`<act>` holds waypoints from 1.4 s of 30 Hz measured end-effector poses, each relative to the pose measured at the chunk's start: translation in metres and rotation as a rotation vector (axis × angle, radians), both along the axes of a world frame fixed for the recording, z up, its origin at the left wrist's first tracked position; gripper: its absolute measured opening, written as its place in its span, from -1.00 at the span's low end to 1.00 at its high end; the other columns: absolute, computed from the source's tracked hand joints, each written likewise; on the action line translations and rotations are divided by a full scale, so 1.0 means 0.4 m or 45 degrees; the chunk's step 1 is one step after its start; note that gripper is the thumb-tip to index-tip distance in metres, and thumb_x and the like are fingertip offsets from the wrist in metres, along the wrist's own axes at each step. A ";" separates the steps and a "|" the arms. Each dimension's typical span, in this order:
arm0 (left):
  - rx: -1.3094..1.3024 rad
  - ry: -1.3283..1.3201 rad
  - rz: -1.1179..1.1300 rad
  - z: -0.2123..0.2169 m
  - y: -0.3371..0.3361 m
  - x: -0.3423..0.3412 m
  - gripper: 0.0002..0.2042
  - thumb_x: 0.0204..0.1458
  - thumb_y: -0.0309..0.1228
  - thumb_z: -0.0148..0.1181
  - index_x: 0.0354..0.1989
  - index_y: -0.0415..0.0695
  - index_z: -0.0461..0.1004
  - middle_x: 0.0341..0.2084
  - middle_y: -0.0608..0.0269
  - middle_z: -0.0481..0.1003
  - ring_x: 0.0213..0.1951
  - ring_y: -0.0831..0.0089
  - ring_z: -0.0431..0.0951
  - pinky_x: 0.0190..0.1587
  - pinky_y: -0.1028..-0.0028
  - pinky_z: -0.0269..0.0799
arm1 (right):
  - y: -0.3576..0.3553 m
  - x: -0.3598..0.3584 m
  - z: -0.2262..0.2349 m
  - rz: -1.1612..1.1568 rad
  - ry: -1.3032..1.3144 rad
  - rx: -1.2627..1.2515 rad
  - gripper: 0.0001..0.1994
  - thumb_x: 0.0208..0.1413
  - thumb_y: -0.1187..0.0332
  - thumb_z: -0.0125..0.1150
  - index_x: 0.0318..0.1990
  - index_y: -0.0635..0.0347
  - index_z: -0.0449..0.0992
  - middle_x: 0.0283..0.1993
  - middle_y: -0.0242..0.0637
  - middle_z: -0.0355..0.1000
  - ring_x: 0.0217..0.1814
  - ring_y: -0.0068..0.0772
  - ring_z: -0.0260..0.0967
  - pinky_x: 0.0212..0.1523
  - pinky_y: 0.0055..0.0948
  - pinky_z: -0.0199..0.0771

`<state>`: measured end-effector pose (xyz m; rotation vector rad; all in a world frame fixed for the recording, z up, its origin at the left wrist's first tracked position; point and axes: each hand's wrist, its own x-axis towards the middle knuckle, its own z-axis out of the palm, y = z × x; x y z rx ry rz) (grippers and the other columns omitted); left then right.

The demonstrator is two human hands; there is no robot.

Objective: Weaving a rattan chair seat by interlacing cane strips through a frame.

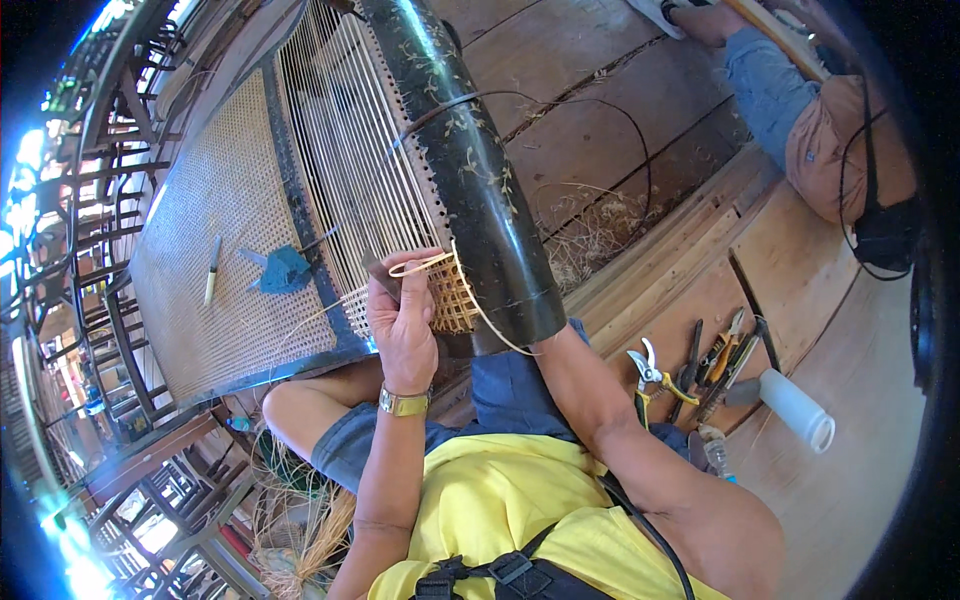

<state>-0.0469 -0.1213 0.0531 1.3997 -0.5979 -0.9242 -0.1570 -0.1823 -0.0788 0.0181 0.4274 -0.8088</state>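
Note:
My left hand (402, 325) is closed at the near end of a half-woven cane panel, its fingertips pinching a pale cane strand (425, 264) that loops over them. A dark flat pointed piece (384, 278) also shows at these fingers; whether they grip it is unclear. Beside them lies a small patch of finished cane weave (455, 305), with long parallel strands (345, 130) stretching away from it. The strand's tail curves over the glossy black frame (505, 235). My right forearm (585, 385) reaches under this frame, which hides my right hand.
On the finished cane mesh (215, 240) to the left rest a knife (212, 270) and a blue cloth (285, 270). Pruning shears (652, 375), several hand tools (720, 360) and a white bottle (797, 410) lie at right. Another person (830, 140) sits at upper right.

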 end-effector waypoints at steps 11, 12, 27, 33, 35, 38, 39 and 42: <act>0.044 -0.070 0.018 0.012 -0.018 -0.010 -0.89 0.35 -0.37 0.13 -0.11 -0.09 0.53 -0.52 0.65 0.35 -0.56 0.87 0.07 -0.54 0.71 -0.11 | -0.010 0.007 -0.014 0.023 -0.108 0.023 -0.55 0.36 0.26 0.13 0.32 0.26 0.38 0.23 -0.11 0.48 0.14 -0.27 0.53 0.10 -0.36 0.62; 0.089 -0.082 0.050 0.011 -0.018 -0.011 -0.91 0.35 -0.38 0.13 -0.10 -0.09 0.50 -0.41 0.55 0.49 -0.52 0.84 0.15 -0.48 0.73 0.04 | -0.011 0.008 -0.014 0.024 -0.113 0.023 -0.55 0.36 0.26 0.13 0.32 0.26 0.38 0.23 -0.10 0.48 0.14 -0.27 0.53 0.10 -0.36 0.62; 0.145 -0.162 0.016 0.020 -0.005 -0.034 -0.88 0.31 -0.47 0.14 -0.03 -0.10 0.48 -0.41 0.52 0.44 -0.39 0.77 0.36 -0.34 0.65 0.31 | 0.024 -0.009 -0.019 0.105 -0.111 0.086 -0.55 0.36 0.27 0.12 0.32 0.29 0.38 0.23 -0.07 0.47 0.14 -0.24 0.54 0.11 -0.34 0.63; 0.038 -0.391 0.122 0.008 -0.011 -0.062 -0.86 0.23 -0.51 0.25 -0.07 -0.14 0.50 -0.48 0.58 0.37 -0.47 0.83 0.23 -0.41 0.71 0.15 | 0.054 -0.034 -0.009 0.157 -0.085 0.105 -0.55 0.36 0.28 0.12 0.32 0.30 0.38 0.23 -0.05 0.47 0.14 -0.23 0.54 0.11 -0.33 0.64; 0.081 -0.442 0.117 0.011 -0.007 -0.057 -0.85 0.22 -0.51 0.26 -0.07 -0.14 0.50 -0.51 0.60 0.35 -0.49 0.83 0.20 -0.43 0.71 0.13 | 0.058 -0.037 -0.011 0.155 -0.089 0.112 -0.55 0.36 0.28 0.12 0.32 0.31 0.38 0.24 -0.05 0.47 0.14 -0.23 0.54 0.11 -0.33 0.64; 0.114 -0.498 0.053 0.014 -0.006 -0.050 -0.83 0.21 -0.50 0.28 -0.06 -0.14 0.49 -0.55 0.63 0.32 -0.53 0.83 0.17 -0.46 0.71 0.10 | 0.059 -0.030 -0.016 0.151 -0.123 0.126 -0.54 0.36 0.28 0.12 0.32 0.32 0.37 0.24 -0.04 0.47 0.14 -0.22 0.54 0.11 -0.32 0.64; 0.103 -0.522 0.033 0.013 -0.008 -0.046 -0.83 0.21 -0.49 0.28 -0.06 -0.13 0.50 -0.56 0.64 0.31 -0.54 0.83 0.17 -0.47 0.70 0.09 | 0.057 -0.028 -0.018 0.149 -0.142 0.134 -0.54 0.36 0.28 0.12 0.32 0.32 0.37 0.24 -0.04 0.47 0.14 -0.22 0.54 0.11 -0.32 0.64; 0.137 -0.397 0.012 0.010 -0.015 -0.036 -0.87 0.24 -0.49 0.25 -0.08 -0.13 0.49 -0.51 0.60 0.37 -0.51 0.83 0.26 -0.46 0.69 0.17 | 0.048 -0.021 -0.025 0.123 -0.196 0.156 -0.54 0.36 0.29 0.12 0.32 0.32 0.37 0.24 -0.03 0.47 0.14 -0.21 0.54 0.11 -0.32 0.64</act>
